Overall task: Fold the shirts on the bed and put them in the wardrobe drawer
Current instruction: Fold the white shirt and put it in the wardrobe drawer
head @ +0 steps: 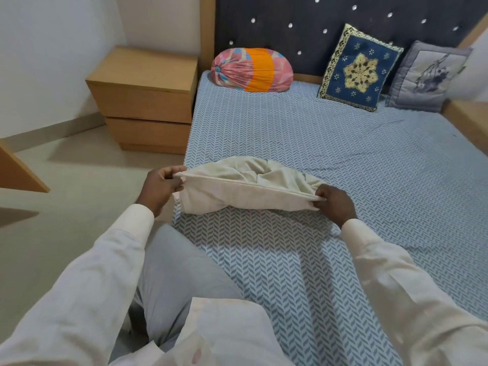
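Observation:
A cream shirt (245, 188) is held just above the near left part of the bed (343, 159), bunched up behind a stretched hem. My left hand (162, 184) pinches the hem's left end over the bed's edge. My right hand (334, 203) pinches the right end. The hem runs taut between both hands, and the rest of the fabric sags onto the blue patterned sheet. No wardrobe or drawer for the shirts is in view.
A pink and orange bolster (252, 70), a blue embroidered cushion (360, 68) and a grey cushion (427, 75) lean at the dark headboard. A wooden two-drawer nightstand (144, 99) stands left of the bed on the beige floor. A wooden panel edge (18, 170) juts in at far left.

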### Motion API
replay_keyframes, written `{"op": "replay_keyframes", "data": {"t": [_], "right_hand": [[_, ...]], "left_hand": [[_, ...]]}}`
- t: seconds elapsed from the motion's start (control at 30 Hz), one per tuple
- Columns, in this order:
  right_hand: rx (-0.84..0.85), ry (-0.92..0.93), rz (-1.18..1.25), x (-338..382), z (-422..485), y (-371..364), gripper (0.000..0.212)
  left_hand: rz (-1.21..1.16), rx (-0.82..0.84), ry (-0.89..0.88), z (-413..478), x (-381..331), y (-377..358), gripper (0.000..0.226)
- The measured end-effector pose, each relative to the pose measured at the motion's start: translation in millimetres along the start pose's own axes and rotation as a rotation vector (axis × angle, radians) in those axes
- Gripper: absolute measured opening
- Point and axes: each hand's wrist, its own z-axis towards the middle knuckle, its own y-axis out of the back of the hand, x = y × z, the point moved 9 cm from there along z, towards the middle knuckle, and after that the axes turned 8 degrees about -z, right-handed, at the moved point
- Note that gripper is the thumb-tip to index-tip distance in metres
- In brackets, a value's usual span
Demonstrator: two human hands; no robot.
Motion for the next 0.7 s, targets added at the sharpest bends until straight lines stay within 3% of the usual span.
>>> {"op": "replay_keyframes", "data": {"t": [0.07,0.2,0.27,0.33,0.43,0.5,0.6,0.67,0.7], "right_hand": [[0.055,-0.014,-0.125,-0.2,-4.3,-0.6,0.022],[0.560,-0.052,-0.507,-16.6,-37.7,-51.9,0.038],[0.671,-0.130,-0.438,-27.6,-54.4,-72.1,0.035],[0.765,-0.250,-0.325,-37.7,-66.8,-90.9,0.029],[0.828,-0.479,-0.108,-51.1,-74.4,-106.2,0.043],[0.869,-0.574,0.010,-48.7,-73.0,-106.2,0.047],[0.996,-0.589,0.166,-36.7,-64.1,-98.3,0.038],[0.967,-0.638,0.425,-26.9,-43.9,-85.2,0.028],[0.875,-0.651,0.595,-20.9,-24.1,-73.8,0.020]], "left_hand": [[0.077,0.012,-0.024,-4.1,4.1,-2.1,0.032],[0.601,0.025,-0.059,-12.1,21.4,1.3,0.018],[0.868,0.058,-0.043,-17.4,29.8,1.6,0.006],[1.125,0.057,-0.042,-21.7,32.8,2.0,0.016],[1.319,0.026,-0.046,-16.8,29.8,-5.9,0.021],[1.128,0.022,0.115,-8.0,34.5,-11.5,0.027],[0.264,-0.070,0.510,-5.5,58.2,-36.0,0.030],[-0.147,-0.114,0.580,9.3,45.8,-68.6,0.021],[-0.275,-0.127,0.540,26.5,32.0,-83.6,0.016]]}}
